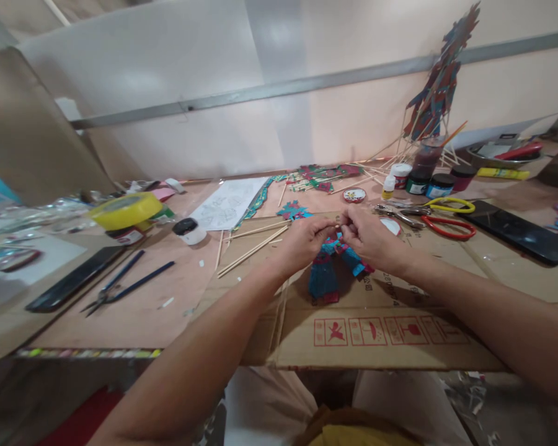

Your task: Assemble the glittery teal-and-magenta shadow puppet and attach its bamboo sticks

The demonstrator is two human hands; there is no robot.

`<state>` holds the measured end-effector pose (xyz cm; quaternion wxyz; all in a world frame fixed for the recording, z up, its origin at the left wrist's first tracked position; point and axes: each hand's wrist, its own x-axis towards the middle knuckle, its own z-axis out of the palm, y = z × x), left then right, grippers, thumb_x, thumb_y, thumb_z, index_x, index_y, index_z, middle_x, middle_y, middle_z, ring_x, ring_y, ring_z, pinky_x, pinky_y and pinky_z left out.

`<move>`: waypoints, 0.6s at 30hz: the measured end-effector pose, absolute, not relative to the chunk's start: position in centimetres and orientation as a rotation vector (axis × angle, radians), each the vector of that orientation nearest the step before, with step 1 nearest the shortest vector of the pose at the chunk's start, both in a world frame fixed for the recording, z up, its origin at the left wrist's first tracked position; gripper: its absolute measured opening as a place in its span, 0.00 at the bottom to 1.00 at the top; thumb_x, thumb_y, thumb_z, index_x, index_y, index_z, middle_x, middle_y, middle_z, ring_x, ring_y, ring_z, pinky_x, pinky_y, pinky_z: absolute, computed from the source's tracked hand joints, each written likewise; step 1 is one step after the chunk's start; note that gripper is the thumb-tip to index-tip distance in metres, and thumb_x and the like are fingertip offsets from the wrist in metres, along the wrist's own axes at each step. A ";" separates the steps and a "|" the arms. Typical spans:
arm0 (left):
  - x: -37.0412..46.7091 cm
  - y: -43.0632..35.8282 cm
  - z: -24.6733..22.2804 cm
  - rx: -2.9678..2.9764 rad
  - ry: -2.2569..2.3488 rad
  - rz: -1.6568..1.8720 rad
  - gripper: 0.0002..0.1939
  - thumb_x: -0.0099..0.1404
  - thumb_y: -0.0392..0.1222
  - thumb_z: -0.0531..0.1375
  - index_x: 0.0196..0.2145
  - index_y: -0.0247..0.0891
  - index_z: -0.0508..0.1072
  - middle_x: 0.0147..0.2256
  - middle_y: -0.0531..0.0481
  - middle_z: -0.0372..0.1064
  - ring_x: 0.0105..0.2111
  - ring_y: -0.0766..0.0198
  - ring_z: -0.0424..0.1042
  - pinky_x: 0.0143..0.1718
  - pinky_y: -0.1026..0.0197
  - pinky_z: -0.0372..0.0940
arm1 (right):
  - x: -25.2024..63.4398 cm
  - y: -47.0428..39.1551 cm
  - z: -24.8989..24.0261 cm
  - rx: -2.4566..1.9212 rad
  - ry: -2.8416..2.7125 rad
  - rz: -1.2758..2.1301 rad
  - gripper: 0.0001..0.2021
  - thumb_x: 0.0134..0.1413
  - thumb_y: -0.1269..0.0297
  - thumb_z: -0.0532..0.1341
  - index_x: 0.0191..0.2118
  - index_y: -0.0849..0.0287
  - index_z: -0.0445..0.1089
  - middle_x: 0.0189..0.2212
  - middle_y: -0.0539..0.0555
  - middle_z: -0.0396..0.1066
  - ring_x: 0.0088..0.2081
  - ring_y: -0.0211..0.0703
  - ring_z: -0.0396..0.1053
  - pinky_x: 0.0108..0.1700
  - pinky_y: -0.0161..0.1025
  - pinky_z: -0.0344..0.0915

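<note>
Both hands meet over the flattened cardboard (297, 337), fingertips almost touching. My left hand (309, 241) is closed in a pinch, and so is my right hand (365, 235). Something small and pale shows between the fingertips, too small to name. Just beneath them lies a blue and red painted paper figure (324, 279), its upper part hidden by the hands; whether the fingers grip it I cannot tell. Beyond the left hand is another blue and red cut-out piece (294, 210). A small round dish of fasteners (354, 196) sits behind the right hand.
Thin wooden sticks (252, 251) and pliers (121, 286) lie to the left, near yellow tape (126, 210) and a black-lidded jar (189, 231). Red-handled scissors (447, 227), a phone (523, 232), paint jars (440, 186) and a glue bottle (389, 186) stand right. Finished-looking figures on sticks (439, 87) lean behind.
</note>
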<state>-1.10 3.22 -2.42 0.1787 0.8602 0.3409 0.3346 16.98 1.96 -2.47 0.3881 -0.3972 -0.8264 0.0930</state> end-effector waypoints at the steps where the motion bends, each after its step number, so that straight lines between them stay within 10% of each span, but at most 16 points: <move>1: -1.1 3.3 -2.4 2.439 0.962 0.946 0.12 0.68 0.38 0.55 0.39 0.36 0.79 0.34 0.48 0.78 0.34 0.63 0.75 0.37 0.65 0.65 | 17.0 1.9 -2.5 -1.018 -2.107 0.241 0.04 0.51 0.72 0.51 0.30 0.55 0.54 0.25 0.50 0.56 0.27 0.41 0.54 0.30 0.38 0.50; 18: -1.1 2.8 -3.1 2.662 1.024 1.084 0.10 0.68 0.32 0.56 0.37 0.35 0.78 0.30 0.49 0.76 0.34 0.65 0.74 0.38 0.65 0.66 | 16.6 2.0 -3.0 -1.092 -2.043 0.469 0.05 0.50 0.73 0.50 0.30 0.55 0.53 0.22 0.48 0.57 0.25 0.40 0.56 0.28 0.37 0.50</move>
